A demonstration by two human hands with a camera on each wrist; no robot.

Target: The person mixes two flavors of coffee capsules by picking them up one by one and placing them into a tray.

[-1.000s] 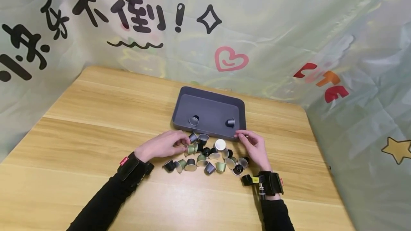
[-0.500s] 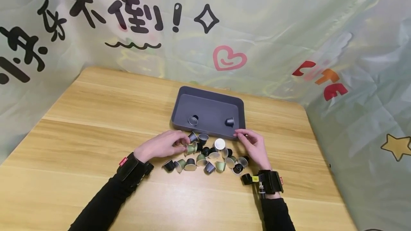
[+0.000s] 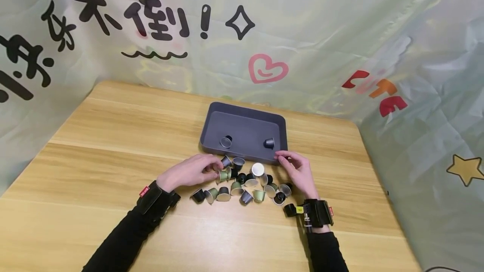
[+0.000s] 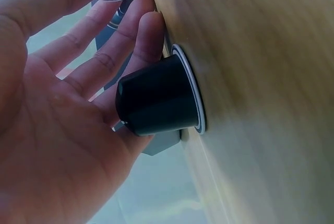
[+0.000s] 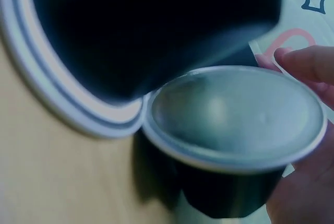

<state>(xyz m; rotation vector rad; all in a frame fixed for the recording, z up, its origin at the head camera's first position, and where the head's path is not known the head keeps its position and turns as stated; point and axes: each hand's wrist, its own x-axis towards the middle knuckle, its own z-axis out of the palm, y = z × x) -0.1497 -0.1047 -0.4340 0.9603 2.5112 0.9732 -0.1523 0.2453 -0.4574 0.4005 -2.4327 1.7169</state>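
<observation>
Several coffee capsules, black, green and grey-blue, lie in a loose group on the table before a dark grey tray. My left hand is at the group's left side, fingers loosely bent, with the fingertips right by a green capsule and a grey-blue capsule. In the left wrist view a black capsule lies on its side before the palm. My right hand is at the tray's front right corner, fingertips at the rim and nothing between them. A foil-lidded capsule is near it in the right wrist view.
Inside the tray lie a capsule with its foil facing out and a dark capsule. A white-lidded capsule stands near the tray's front wall. Behind the wooden table hangs a printed cloth.
The head view has shifted slightly. Both hands and the capsules keep their places.
</observation>
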